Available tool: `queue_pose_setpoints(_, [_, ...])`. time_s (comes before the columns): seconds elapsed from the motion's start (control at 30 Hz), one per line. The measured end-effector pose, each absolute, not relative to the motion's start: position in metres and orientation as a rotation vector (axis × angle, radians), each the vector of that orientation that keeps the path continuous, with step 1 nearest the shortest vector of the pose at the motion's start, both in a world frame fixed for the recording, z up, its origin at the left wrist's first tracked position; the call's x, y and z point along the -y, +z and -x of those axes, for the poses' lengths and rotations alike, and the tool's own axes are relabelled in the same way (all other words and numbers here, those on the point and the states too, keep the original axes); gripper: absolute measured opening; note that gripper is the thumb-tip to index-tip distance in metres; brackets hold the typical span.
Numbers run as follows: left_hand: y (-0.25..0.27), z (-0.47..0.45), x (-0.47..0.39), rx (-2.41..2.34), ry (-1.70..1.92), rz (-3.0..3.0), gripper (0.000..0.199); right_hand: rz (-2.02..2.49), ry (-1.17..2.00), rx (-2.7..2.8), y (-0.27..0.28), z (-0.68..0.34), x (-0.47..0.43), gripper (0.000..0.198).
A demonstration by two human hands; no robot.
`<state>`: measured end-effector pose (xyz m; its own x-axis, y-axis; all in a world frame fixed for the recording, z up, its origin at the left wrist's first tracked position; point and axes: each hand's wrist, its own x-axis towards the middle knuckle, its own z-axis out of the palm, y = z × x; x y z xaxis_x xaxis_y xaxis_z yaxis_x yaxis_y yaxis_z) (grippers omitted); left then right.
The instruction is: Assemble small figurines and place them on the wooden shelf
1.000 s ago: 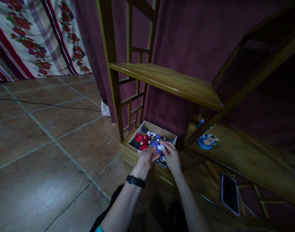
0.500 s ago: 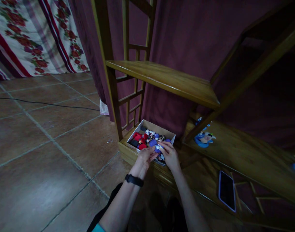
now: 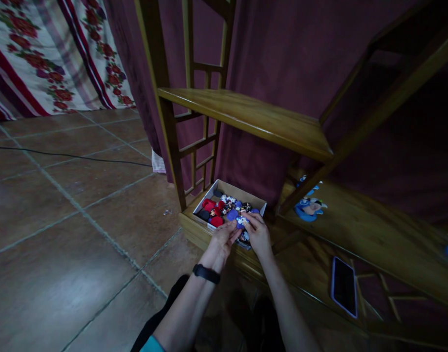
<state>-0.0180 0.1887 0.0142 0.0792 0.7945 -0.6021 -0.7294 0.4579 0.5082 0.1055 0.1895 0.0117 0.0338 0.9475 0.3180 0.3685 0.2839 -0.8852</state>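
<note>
Between my two hands is a small blue-and-white figurine (image 3: 241, 222), held just above the front of a shallow cardboard box (image 3: 259, 202). My left hand (image 3: 223, 236) grips it from the left, fingers closed at its edge. From the right, my right hand (image 3: 257, 232) pinches the same figurine with thumb and fingers. Several small red, black, white and blue figurines lie jumbled in the box, among them a red one (image 3: 217, 221) at the front left. My hands hide part of the box's front.
The box stands on the low wooden base (image 3: 194, 230) under a wooden shelf (image 3: 245, 115). To the right, a blue-and-white figurine (image 3: 309, 209) stands on a wooden board, and a phone (image 3: 344, 287) lies lower down. A black cable (image 3: 70, 156) crosses the tiled floor.
Both hands stay at the front of the box with the figurine between them. It seems slightly turned, and the fingers have shifted a little. The view has moved only slightly.
</note>
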Motion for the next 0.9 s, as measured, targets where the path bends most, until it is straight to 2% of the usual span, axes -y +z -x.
queue_pose_setpoints(0.4, [0.015, 0.021, -0.191, -0.944, 1.067, -0.179, 0.006, 1.228, 0.7, 1.579, 0.013, -0.104, -0.192, 0.032])
queue_pose_setpoints(0.63, [0.022, 0.021, -0.196, -0.939, 0.984, -0.092, 0.011, 1.206, 0.9, 1.428, 0.003, -0.105, -0.199, 0.048])
queue_pose_setpoints(0.9, [0.012, 0.026, -0.2, -0.932, 1.017, -0.059, 0.004, 1.285, 0.794, 1.54, 0.005, -0.108, -0.2, 0.037])
